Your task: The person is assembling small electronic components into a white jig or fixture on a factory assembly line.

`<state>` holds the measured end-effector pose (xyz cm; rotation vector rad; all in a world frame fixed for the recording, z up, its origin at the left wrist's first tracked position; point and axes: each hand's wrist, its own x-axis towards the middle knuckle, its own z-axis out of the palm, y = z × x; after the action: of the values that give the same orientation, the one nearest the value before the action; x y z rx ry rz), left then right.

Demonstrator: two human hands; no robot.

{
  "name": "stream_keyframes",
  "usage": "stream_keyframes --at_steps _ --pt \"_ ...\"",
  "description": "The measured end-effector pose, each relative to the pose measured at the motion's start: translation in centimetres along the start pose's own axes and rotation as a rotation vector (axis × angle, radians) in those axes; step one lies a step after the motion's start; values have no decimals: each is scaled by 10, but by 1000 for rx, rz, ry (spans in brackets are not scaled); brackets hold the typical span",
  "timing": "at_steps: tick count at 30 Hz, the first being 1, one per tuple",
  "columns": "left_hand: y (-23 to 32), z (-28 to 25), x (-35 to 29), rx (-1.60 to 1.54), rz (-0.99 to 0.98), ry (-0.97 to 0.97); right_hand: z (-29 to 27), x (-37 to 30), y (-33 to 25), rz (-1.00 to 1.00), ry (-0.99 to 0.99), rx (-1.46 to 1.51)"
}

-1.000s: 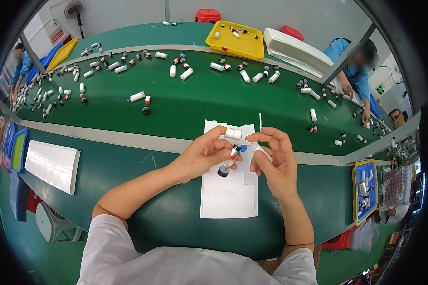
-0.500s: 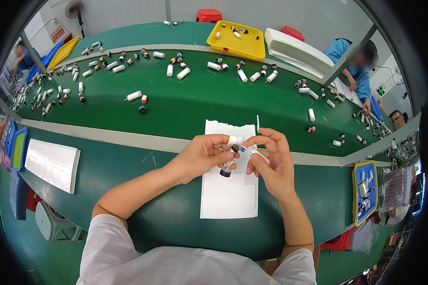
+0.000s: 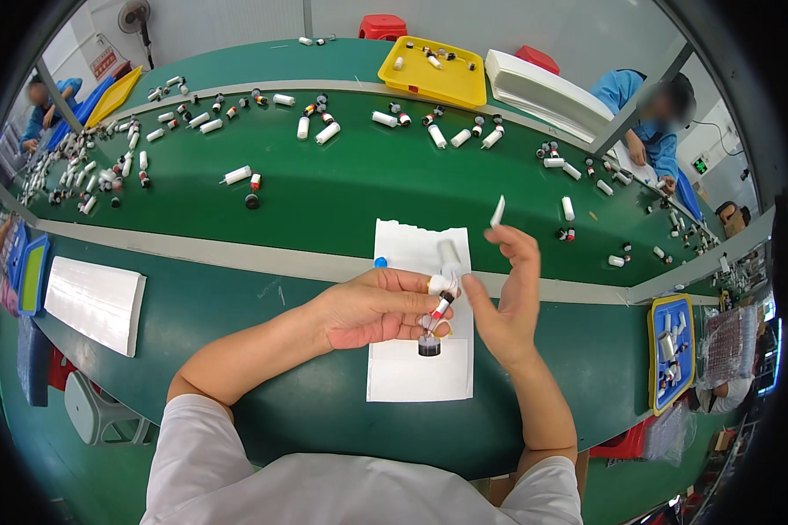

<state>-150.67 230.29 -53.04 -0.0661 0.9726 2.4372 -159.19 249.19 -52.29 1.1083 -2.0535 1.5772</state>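
Observation:
My left hand is closed around a small part with black and red bands, which has a round black base hanging below the fingers. A white cylindrical piece sits at that hand's fingertips. To its right, my right hand is open, thumb and fingers apart. A thin white strip stands up at its index fingertip; how it stays there is unclear. Between the hands, a blurred white cylinder shows over the white sheet. A small blue cap lies at the sheet's left edge.
Across the green belt lie several white cylinders and black-red parts. A yellow tray stands at the far side, a blue tray at the right. White cardboard lies at left. A person in blue works at the far right.
My right hand has come away from the left and opened. The blue cap now lies left of my left hand. Pieces on the belt have shifted slightly left.

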Motion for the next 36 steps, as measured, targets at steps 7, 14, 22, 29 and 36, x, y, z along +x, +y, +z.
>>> stream_keyframes --at_steps 7,14,22,29,36 --pt "-1 17 5 101 220 139 -1 -26 -4 815 -37 1138" --pt "-9 18 9 348 318 192 2 -30 -8 865 -129 1119" --pt "-34 20 21 559 547 206 9 -43 -2 751 -12 961" --pt "-32 30 26 524 499 249 7 -47 4 664 -58 997" --pt "-31 8 38 739 593 187 -8 -35 34 818 -229 1020"
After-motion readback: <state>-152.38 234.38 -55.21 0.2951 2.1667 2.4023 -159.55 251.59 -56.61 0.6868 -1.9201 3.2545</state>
